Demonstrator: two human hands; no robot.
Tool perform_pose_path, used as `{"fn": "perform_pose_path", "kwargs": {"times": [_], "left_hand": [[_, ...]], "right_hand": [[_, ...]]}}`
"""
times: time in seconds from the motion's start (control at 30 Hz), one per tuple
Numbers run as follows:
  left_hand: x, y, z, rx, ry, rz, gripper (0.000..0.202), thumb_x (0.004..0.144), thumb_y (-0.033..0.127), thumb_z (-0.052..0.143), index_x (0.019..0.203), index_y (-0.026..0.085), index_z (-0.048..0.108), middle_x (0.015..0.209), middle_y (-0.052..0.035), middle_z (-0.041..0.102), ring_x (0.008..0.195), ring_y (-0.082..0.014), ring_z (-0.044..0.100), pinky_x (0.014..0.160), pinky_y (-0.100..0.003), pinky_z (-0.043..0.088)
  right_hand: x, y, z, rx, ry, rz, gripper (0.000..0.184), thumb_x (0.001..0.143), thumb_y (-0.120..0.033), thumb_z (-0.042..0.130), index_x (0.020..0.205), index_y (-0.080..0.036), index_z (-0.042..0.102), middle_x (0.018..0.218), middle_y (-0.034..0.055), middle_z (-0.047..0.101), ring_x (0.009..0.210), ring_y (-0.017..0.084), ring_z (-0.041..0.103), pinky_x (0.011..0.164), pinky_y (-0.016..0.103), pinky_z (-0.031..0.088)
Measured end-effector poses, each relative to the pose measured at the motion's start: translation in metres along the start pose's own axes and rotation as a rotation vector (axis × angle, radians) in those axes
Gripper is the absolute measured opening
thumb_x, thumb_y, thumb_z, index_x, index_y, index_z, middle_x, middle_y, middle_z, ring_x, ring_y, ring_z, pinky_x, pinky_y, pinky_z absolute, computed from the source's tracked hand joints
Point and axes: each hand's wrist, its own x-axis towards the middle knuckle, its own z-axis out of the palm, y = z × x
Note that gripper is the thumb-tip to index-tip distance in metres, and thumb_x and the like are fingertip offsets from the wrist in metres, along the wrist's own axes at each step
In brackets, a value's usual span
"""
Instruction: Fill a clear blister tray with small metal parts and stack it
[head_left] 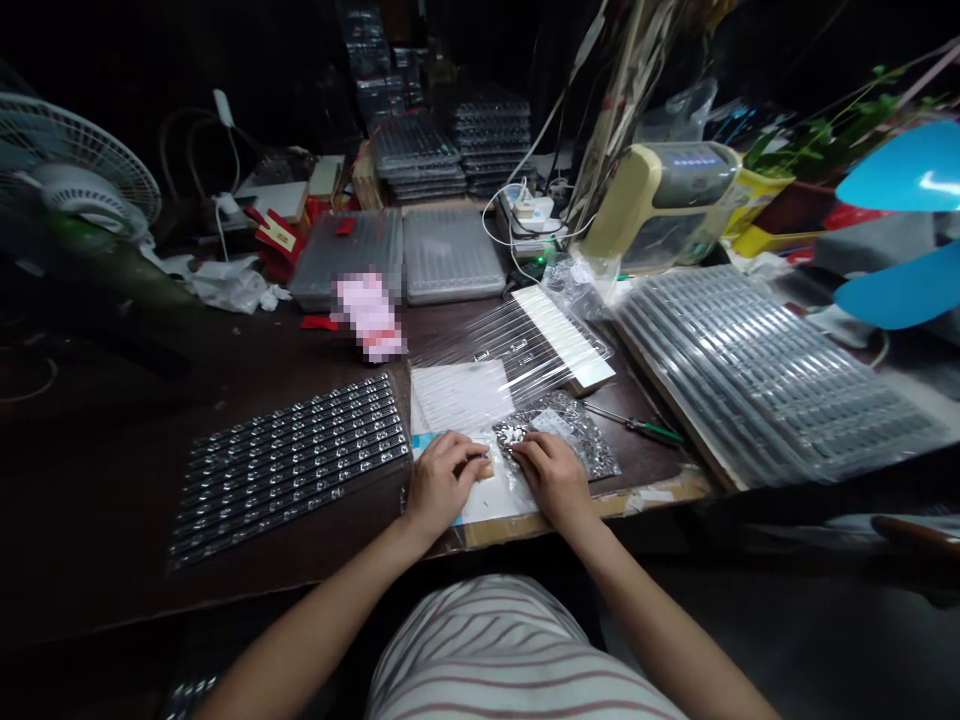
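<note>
My left hand point(442, 480) rests on a white sheet point(459, 398) at the table's front edge, fingers curled round a small tan piece point(487, 467). My right hand point(553, 475) lies next to it, fingertips pinched on small metal parts point(514, 436) that lie on a clear plastic bag of such parts point(574, 432). A black tray point(289, 465) filled with rows of small metal parts sits just left of my left hand.
Clear ribbed trays point(772, 375) lie at the right, a screwdriver point(645, 427) beside the bag. Closed plastic cases point(450, 255), stacked trays point(487, 135), a fan point(71, 170) and a beige device point(660, 205) stand at the back.
</note>
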Motion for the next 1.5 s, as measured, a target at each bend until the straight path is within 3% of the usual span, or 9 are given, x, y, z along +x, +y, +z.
{"fn": "perform_pose_path", "kwargs": {"times": [0.23, 0.8, 0.9, 1.0, 1.17, 1.33, 1.43, 1.5], "left_hand": [[-0.005, -0.002, 0.011, 0.101, -0.058, 0.095, 0.011, 0.085, 0.023, 0.060, 0.093, 0.022, 0.068, 0.085, -0.0031, 0.064, 0.084, -0.0164, 0.058, 0.076, -0.029, 0.046], [-0.002, -0.004, 0.012, 0.023, -0.065, 0.084, 0.008, 0.083, 0.019, 0.063, 0.087, 0.021, 0.069, 0.083, -0.0030, 0.066, 0.081, -0.0170, 0.059, 0.075, -0.030, 0.045], [-0.003, -0.006, -0.001, 0.006, -0.001, 0.065, 0.010, 0.085, 0.021, 0.060, 0.090, 0.022, 0.069, 0.085, -0.0033, 0.067, 0.082, -0.0165, 0.059, 0.076, -0.029, 0.045], [-0.012, -0.018, -0.028, 0.153, 0.117, 0.004, 0.011, 0.084, 0.024, 0.061, 0.092, 0.023, 0.069, 0.087, -0.0029, 0.067, 0.085, -0.0183, 0.058, 0.079, -0.032, 0.042], [-0.043, -0.051, -0.071, 0.503, 0.287, -0.082, 0.005, 0.079, 0.029, 0.067, 0.078, 0.028, 0.071, 0.094, -0.0030, 0.065, 0.093, -0.0240, 0.054, 0.085, -0.039, 0.036], [-0.073, -0.066, -0.090, 0.619, 0.379, -0.117, 0.006, 0.079, 0.025, 0.063, 0.079, 0.026, 0.069, 0.099, -0.0045, 0.063, 0.097, -0.0260, 0.052, 0.088, -0.042, 0.033], [-0.066, -0.061, -0.093, 0.597, 0.381, -0.079, 0.009, 0.080, 0.024, 0.061, 0.084, 0.026, 0.068, 0.096, -0.0043, 0.064, 0.095, -0.0252, 0.054, 0.088, -0.042, 0.033], [-0.042, -0.053, -0.089, 0.539, 0.328, -0.014, 0.008, 0.081, 0.025, 0.060, 0.083, 0.025, 0.068, 0.093, -0.0034, 0.065, 0.093, -0.0238, 0.055, 0.088, -0.041, 0.033]], "right_hand": [[0.001, -0.001, -0.006, 0.066, 0.026, 0.034, 0.014, 0.092, -0.022, 0.049, 0.092, -0.020, 0.062, 0.089, 0.0059, 0.063, 0.085, 0.018, 0.055, 0.078, 0.032, 0.044], [0.000, -0.002, -0.008, 0.118, 0.047, 0.015, 0.026, 0.093, -0.014, 0.041, 0.108, -0.019, 0.062, 0.096, 0.0069, 0.066, 0.090, 0.019, 0.057, 0.082, 0.033, 0.046], [0.000, -0.006, -0.009, 0.148, 0.073, 0.005, 0.026, 0.093, -0.014, 0.040, 0.107, -0.019, 0.061, 0.095, 0.0068, 0.067, 0.089, 0.018, 0.058, 0.081, 0.032, 0.047], [0.001, -0.017, -0.008, 0.209, 0.055, 0.017, 0.021, 0.094, -0.018, 0.043, 0.100, -0.019, 0.063, 0.088, 0.0055, 0.068, 0.082, 0.016, 0.061, 0.075, 0.029, 0.047], [0.012, -0.043, 0.000, 0.175, -0.063, 0.002, 0.016, 0.090, -0.032, 0.056, 0.082, -0.022, 0.067, 0.081, 0.0020, 0.069, 0.076, 0.015, 0.059, 0.070, 0.028, 0.040], [0.019, -0.053, 0.010, 0.089, -0.081, -0.029, 0.013, 0.089, -0.032, 0.058, 0.085, -0.026, 0.070, 0.089, 0.0014, 0.070, 0.080, 0.015, 0.057, 0.071, 0.030, 0.037], [0.018, -0.051, 0.012, 0.066, -0.080, -0.041, 0.013, 0.089, -0.032, 0.058, 0.087, -0.027, 0.070, 0.090, 0.0015, 0.069, 0.081, 0.015, 0.056, 0.071, 0.030, 0.036], [0.016, -0.050, 0.013, 0.063, -0.074, -0.049, 0.013, 0.089, -0.031, 0.058, 0.089, -0.027, 0.070, 0.090, 0.0018, 0.068, 0.081, 0.015, 0.056, 0.070, 0.030, 0.036]]}}
